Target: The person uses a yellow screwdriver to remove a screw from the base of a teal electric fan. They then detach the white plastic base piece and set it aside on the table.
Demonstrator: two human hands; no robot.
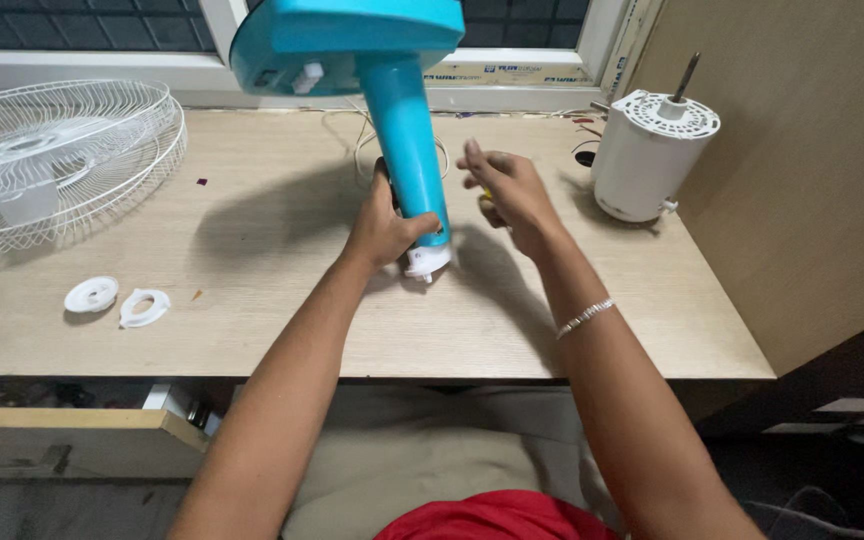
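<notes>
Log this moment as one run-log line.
left hand: gripping turquoise fan stand | right hand: beside stand, contents unclear | motor: right | grille: left

Bare desk [282, 200] mid-left — motor [649, 155] blocks right

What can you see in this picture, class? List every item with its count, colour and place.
fan stand: 1, turquoise, upside down at table centre
fan guard: 1, white wire, far left
fan motor: 1, white, right by the wall
round plastic fittings: 2, white, front left
cord: 1, white, behind the stand
table: 1, light wood
left hand: grips the stand's pole
right hand: beside the pole, holding something small, unclear
</notes>
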